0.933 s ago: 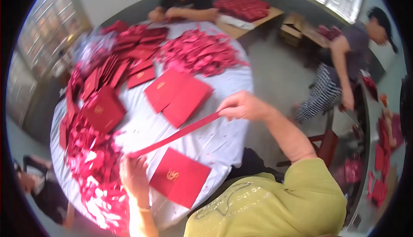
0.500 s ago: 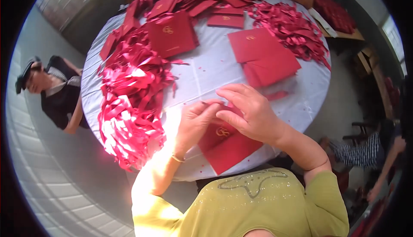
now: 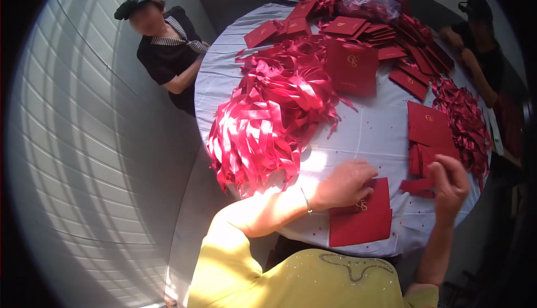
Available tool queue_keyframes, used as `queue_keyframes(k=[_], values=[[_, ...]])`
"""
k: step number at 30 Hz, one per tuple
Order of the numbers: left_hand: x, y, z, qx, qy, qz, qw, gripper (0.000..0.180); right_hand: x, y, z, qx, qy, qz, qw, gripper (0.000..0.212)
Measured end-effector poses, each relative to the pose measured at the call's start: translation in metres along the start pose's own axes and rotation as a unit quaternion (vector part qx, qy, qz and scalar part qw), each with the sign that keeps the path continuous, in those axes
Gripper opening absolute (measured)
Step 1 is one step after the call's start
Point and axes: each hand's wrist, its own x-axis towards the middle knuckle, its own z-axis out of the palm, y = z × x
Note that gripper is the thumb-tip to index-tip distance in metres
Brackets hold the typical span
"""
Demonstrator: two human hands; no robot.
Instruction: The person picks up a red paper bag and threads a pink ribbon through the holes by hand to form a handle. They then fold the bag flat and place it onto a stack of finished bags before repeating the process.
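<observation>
In front of me on the table lies a flat red paper bag point(image 3: 361, 229) with a gold emblem, its lower part folded. My left hand point(image 3: 344, 185) is at the bag's upper left, its fingers bent over the top edge and partly covering the emblem; the fingertips' grip is partly hidden. To the right, my right hand point(image 3: 450, 187) is raised with fingers curled and thumb drawn in, and anything between them is too small to make out. Just beyond it lie more flat red bags point(image 3: 429, 126) and a short red strip point(image 3: 417, 186).
A big heap of shiny red ribbons point(image 3: 268, 112) covers the table's left side, with another ribbon pile point(image 3: 464, 118) at the right. A red bag point(image 3: 351, 67) stands behind, near several stacked ones point(image 3: 375, 33). One person point(image 3: 173, 50) is at the left, another point(image 3: 481, 45) at the far right.
The view has turned left. My hands, close together over the bag before, are now apart: the right has moved off to the right, while the left stays at the bag.
</observation>
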Motion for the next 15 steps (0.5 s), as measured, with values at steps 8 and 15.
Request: queue_keyframes(k=[8, 15], values=[[0.002, 0.002, -0.010, 0.096, -0.070, -0.022, 0.993, 0.026, -0.047, -0.023, 0.015, -0.169, -0.325, -0.269, 0.891, 0.014], [0.006, 0.004, -0.002, -0.069, -0.053, -0.184, 0.979, 0.016, -0.075, 0.012, 0.020, -0.140, -0.368, -0.160, 0.905, 0.017]])
